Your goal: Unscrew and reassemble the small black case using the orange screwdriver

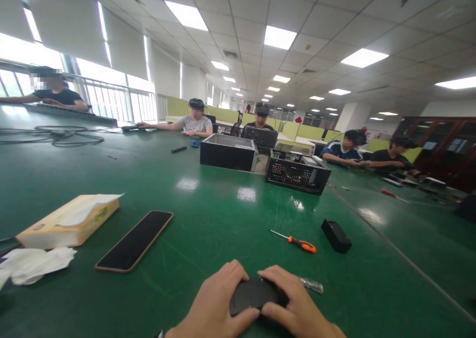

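Observation:
A black computer mouse [256, 294] is gripped from both sides low in the head view, close above the green tabletop. My left hand [217, 301] is closed on its left side, thumb along the near edge. On its right side my right hand [297, 306] is closed too, with the thumb tips nearly meeting at the front. Behind the right hand a clear plastic handle [313, 285] sticks out; the rest of it is hidden. Farther off lie an orange-and-black screwdriver [303, 244] and a small black block-shaped case [336, 235].
A phone [136, 241] and a tissue pack [67, 224] with crumpled tissue [37, 265] lie left on the green table [208, 209]. Two computer cases [226, 154] stand farther back. Cables [59, 135] lie far left, another screwdriver [394, 196] far right. Several people sit around the table.

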`<state>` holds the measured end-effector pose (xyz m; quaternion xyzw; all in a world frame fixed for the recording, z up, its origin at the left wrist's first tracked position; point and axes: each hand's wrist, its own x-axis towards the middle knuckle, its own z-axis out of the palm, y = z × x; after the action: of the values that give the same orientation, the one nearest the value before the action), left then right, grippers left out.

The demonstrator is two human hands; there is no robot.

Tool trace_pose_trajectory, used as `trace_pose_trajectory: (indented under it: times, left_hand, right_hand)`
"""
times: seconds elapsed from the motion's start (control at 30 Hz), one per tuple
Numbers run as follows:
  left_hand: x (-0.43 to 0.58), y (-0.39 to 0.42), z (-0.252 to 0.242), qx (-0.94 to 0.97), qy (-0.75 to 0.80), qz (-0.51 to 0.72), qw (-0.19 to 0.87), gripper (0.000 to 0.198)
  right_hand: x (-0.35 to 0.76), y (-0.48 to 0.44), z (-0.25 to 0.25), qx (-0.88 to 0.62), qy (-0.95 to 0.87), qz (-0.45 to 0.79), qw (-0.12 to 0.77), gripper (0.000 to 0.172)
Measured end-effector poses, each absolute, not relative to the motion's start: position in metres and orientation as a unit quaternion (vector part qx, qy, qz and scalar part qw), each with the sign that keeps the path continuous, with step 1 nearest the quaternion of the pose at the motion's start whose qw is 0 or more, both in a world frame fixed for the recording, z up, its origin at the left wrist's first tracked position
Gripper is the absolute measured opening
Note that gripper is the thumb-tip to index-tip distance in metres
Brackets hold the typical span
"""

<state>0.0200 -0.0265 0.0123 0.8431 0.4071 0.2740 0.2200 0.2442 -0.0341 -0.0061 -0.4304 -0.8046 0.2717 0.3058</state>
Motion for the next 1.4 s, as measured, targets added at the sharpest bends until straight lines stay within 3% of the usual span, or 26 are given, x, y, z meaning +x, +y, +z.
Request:
trace_pose_trajectory:
  times: [0.17, 0.27, 0.3, 0.43, 0.53, 0.57, 0.63, 0.73, 0.97, 1.13, 1.27, 1.4]
  left_hand:
    - [0.02, -0.026, 0.016, 0.845, 0.401, 0.271, 0.228, 0.033]
    - [0.016, -0.021, 0.016, 0.832, 0.386, 0.333, 0.217, 0.044]
    - [0.014, -0.018, 0.014, 0.822, 0.39, 0.359, 0.209, 0.04]
    - [0.008, -0.011, 0.008, 0.792, 0.421, 0.404, 0.179, 0.025]
    - [0.008, -0.011, 0.006, 0.794, 0.426, 0.399, 0.172, 0.022]
    - [0.009, -0.011, 0.006, 0.797, 0.424, 0.396, 0.171, 0.021]
    - [0.01, -0.012, 0.006, 0.801, 0.42, 0.393, 0.169, 0.019]
    - [0.013, -0.012, 0.006, 0.805, 0.413, 0.393, 0.166, 0.016]
    - [0.011, -0.011, 0.005, 0.812, 0.401, 0.394, 0.157, 0.015]
    - [0.011, -0.012, 0.004, 0.82, 0.394, 0.385, 0.158, 0.015]
    - [0.012, -0.012, 0.005, 0.822, 0.389, 0.387, 0.152, 0.015]
    - [0.012, -0.013, 0.004, 0.825, 0.386, 0.385, 0.148, 0.013]
  right_hand:
    - [0.243, -0.032, -0.002, -0.457, -0.788, 0.278, 0.306, 0.05]
    - [0.243, -0.033, 0.0, -0.46, -0.783, 0.263, 0.326, 0.047]
    - [0.246, -0.032, 0.002, -0.463, -0.778, 0.255, 0.338, 0.045]
    - [0.291, -0.024, 0.016, -0.524, -0.705, 0.204, 0.433, 0.043]
    - [0.361, -0.016, 0.026, -0.647, -0.52, 0.078, 0.552, 0.059]
    - [0.387, -0.014, 0.027, -0.708, -0.436, 0.014, 0.555, 0.064]
    - [0.434, -0.013, 0.024, -0.815, -0.309, -0.082, 0.483, 0.072]
    - [0.476, -0.013, 0.01, -0.878, -0.26, -0.094, 0.39, 0.074]
    - [0.474, -0.001, -0.016, -0.897, -0.312, -0.035, 0.31, 0.069]
    - [0.462, 0.0, -0.004, -0.894, -0.349, -0.071, 0.272, 0.083]
    - [0.436, 0.002, 0.004, -0.891, -0.384, -0.049, 0.237, 0.062]
    - [0.411, 0.012, 0.003, -0.9, -0.388, -0.034, 0.198, 0.071]
